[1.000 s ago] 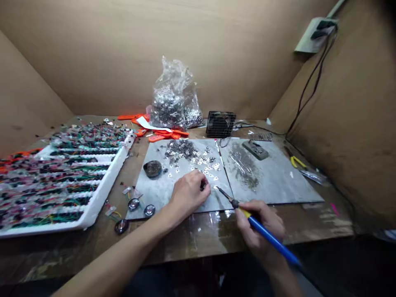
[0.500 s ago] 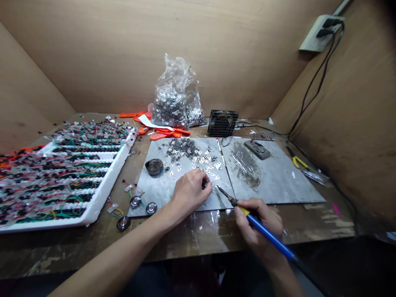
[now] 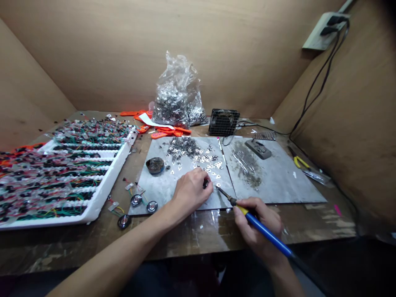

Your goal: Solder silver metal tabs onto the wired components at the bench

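A small dark part (image 3: 204,183) is pinched in the left hand (image 3: 190,192) on the grey plate (image 3: 161,187); the soldering iron (image 3: 262,231) is gripped in the right hand (image 3: 258,229), its tip just right of the part. The tip is best brought in steadily. Loose clips (image 3: 210,163) lie just behind, crowding the spot

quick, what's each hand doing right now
Left hand: closed, pinching a small dark part on the metal sheet.
Right hand: closed around the soldering iron.
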Tool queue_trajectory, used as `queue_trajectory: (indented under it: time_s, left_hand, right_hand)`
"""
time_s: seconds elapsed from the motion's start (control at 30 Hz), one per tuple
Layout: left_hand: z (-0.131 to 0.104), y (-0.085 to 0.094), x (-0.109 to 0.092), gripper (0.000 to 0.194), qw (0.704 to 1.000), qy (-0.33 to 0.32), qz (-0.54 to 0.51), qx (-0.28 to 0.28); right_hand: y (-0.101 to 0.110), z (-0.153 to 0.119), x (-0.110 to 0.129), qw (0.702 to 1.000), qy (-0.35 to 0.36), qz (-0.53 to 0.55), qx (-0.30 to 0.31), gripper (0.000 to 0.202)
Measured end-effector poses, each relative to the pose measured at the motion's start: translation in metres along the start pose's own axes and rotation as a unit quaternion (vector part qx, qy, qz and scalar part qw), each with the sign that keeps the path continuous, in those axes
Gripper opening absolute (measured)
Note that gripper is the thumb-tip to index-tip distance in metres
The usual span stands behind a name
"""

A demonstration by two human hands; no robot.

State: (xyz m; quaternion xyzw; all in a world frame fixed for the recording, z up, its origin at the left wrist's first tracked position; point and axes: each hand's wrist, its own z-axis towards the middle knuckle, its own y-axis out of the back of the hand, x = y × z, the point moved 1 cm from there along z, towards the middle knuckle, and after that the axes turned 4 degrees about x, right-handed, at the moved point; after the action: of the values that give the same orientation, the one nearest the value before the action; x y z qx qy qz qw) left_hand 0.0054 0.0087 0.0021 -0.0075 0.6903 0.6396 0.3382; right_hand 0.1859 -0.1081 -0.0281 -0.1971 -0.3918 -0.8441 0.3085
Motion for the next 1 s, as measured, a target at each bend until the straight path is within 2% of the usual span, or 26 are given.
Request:
queue_trajectory:
  time_s: [0.13,0.33,0.8,0.9,1.0]
  left_hand:
    - [0.0,-0.001,0.001,0.013,1.0,-0.005,-0.003,-0.002]
    - [0.0,-0.001,0.001,0.013,1.0,-0.004,0.001,-0.002]
    - [-0.002,-0.001,0.001,0.013,1.0,-0.015,-0.006,-0.008]
    - [0.0,0.013,0.005,0.012,0.998,-0.013,-0.065,-0.01]
    - [0.003,0.039,0.015,0.012,0.994,0.013,-0.108,-0.028]
  right_hand:
    - [0.0,0.0,0.0,1.0,0.005,0.004,0.008,0.006]
    - [0.001,-0.003,0.0,0.999,0.001,-0.003,-0.05,0.005]
    - [0.003,-0.006,0.001,0.996,-0.014,-0.024,-0.086,0.007]
    - [0.005,-0.005,0.003,0.994,-0.024,-0.038,-0.101,0.01]
    - [0.005,-0.005,0.003,0.991,-0.037,-0.048,-0.123,0.014]
